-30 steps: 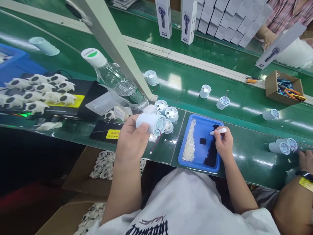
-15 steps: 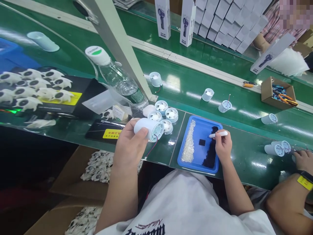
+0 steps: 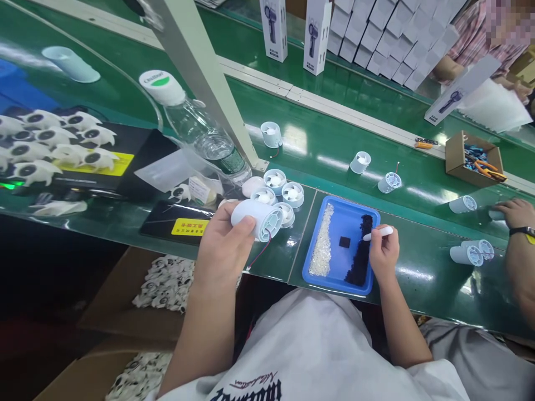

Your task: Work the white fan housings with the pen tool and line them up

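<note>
My left hand (image 3: 223,245) is closed round a light blue cylindrical fan housing (image 3: 256,218), its spoked end facing right and a thin dark red wire hanging from it. In my right hand (image 3: 384,253) is a white pen-like tool (image 3: 379,233), pinched at the right rim of a blue tray (image 3: 307,273). The tool's tip points left, over a strip of small black pieces (image 3: 358,264). Clear-white small pieces (image 3: 321,253) lie along the tray's left side, and a black square (image 3: 344,242) sits between the two heaps. Several upright fan housings (image 3: 276,181) stand just beyond my left hand.
A water bottle (image 3: 200,131) leans near a metal post (image 3: 204,72). White fan-shaped parts (image 3: 54,136) lie at left. More housings (image 3: 360,162) stand on the green belt. At right, a co-worker's hand (image 3: 518,214) touches a housing. A cardboard box (image 3: 455,159) holds pliers.
The pen-like tool has moved slightly right and its tip is lower over the black pieces. The co-worker's hand has gone up to the belt. Housings on the belt have shifted a little right.
</note>
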{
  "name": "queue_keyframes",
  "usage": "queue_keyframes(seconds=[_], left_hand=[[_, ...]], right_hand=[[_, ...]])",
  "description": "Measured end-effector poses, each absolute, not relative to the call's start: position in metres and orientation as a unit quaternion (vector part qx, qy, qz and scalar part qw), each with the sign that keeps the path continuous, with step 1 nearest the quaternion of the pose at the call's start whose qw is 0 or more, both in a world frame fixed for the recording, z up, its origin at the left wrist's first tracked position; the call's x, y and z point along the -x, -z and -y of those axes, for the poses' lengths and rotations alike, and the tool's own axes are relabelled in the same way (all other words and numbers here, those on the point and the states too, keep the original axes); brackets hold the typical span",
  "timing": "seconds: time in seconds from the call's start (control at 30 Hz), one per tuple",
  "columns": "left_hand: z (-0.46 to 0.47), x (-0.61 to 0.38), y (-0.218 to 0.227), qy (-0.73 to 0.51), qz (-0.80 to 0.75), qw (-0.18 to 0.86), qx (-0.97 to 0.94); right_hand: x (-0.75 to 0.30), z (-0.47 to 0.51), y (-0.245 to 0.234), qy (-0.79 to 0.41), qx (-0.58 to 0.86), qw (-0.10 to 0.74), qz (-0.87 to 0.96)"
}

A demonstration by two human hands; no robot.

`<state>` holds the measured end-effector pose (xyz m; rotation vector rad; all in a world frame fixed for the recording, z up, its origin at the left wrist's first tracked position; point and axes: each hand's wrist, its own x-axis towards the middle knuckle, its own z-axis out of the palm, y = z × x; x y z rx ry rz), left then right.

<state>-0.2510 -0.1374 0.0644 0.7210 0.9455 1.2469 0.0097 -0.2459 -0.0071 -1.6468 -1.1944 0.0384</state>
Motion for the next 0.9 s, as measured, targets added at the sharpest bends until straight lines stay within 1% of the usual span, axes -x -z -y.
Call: queue_keyframes(seconds=[0.23,0.37,0.5,0.73,0.9], left_hand=[[0.1363,0.2531,-0.0584,-0.537,-0.413,0.651,-0.343],[0.1370,0.2526,-0.0568,-0.531,-0.418,0.656,-0.336],[0.1376,0.2490,-0.0578,-0.523,-0.423,0.669,-0.317],[0.1401,0.2459,-0.0613,-0.517,-0.425,0.677,-0.306],[0.1408,0.2462,-0.0605,-0.521,-0.432,0.667,-0.313]], right_hand=[[-0.0087,0.2465,0.0111,-0.044,0.706,0.510,0.490],[-0.0092,0.2502,0.0135,-0.014,0.698,0.504,0.509],[-0.0088,0.2518,0.0136,0.004,0.690,0.521,0.503],[-0.0075,0.2508,0.0146,-0.032,0.707,0.513,0.487],[-0.0079,0.2509,0.0178,-0.029,0.704,0.510,0.494]])
